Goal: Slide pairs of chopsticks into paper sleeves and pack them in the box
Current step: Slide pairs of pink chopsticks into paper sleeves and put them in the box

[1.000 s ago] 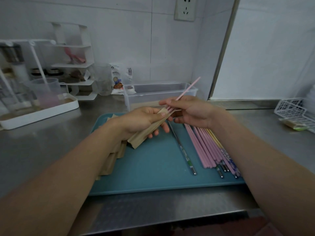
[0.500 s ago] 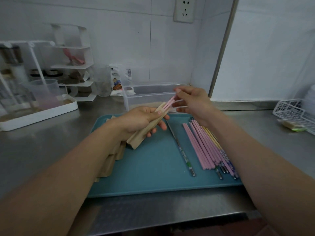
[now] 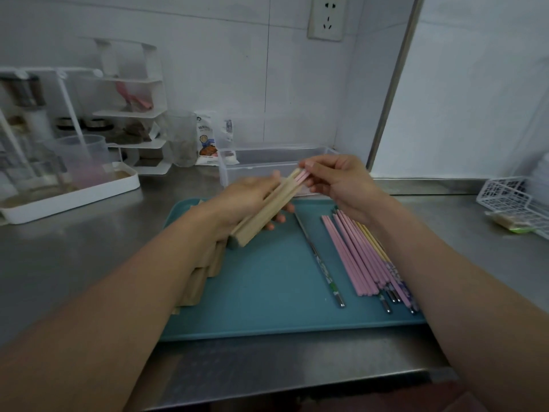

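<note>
My left hand [image 3: 246,200] grips a brown paper sleeve [image 3: 267,208] held slanted above the teal tray [image 3: 267,307]. Pink chopsticks [image 3: 301,177] stick a short way out of the sleeve's top end, and my right hand [image 3: 338,182] pinches their tips. A row of loose pink chopsticks [image 3: 356,254] lies on the right side of the tray, with a single dark metal chopstick [image 3: 320,263] beside them. A pile of paper sleeves [image 3: 205,272] lies on the tray's left, partly hidden by my left forearm. The clear plastic box [image 3: 267,162] stands behind the tray.
A white tray with a measuring cup [image 3: 80,162] and a white shelf rack [image 3: 133,114] stand at the back left on the steel counter. A white wire basket [image 3: 511,200] sits at the right edge. Snack packets [image 3: 206,141] lean on the wall.
The pink chopsticks have slid further into the sleeve; a long length stuck out one second ago, only the tips show now. My right hand has moved down-left toward the sleeve's mouth.
</note>
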